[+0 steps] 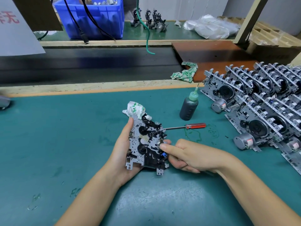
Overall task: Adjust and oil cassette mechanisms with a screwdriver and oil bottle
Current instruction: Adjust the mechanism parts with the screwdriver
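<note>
Over the green counter (65,144) both my hands' fingers grip the stiff, light-looking cassette mechanism (146,144) by its metal edges, left hand (125,154) cradling, right hand (184,154) pinching.

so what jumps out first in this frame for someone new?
The cassette mechanism held up at centre, gripped by the left hand while the right hand pinches its edge. Beyond it on the green mat lie a red-handled screwdriver and a dark oil bottle; stacked mechanisms crowd the right.

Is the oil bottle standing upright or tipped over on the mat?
Upright. The oil bottle stands on its base on the green mat, its green needle cap pointing up, untouched by either hand. The dark fill looks high.
</note>
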